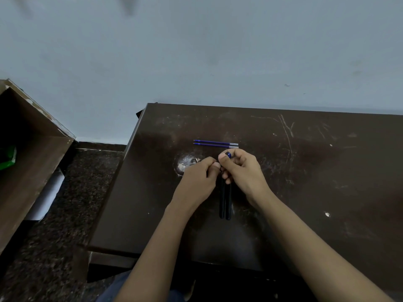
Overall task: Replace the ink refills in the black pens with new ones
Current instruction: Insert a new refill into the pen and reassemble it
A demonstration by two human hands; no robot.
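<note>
Right hand (242,168) clamped on both black pens (225,199) mid-desk (305,171); left hand (196,179) curled alongside, can't tell its grip. I read this as the opening step: unscrew one next. Blue refills (216,144) lie nearer the far edge.

A dark brown table (305,171) is standing against a pale blue wall (196,51), its top showing scratches and 1 white worn patch (185,164). At left, an open wooden box (43,149) is holding 1 green item (7,156) beside a speckled dark floor (76,203).
</note>
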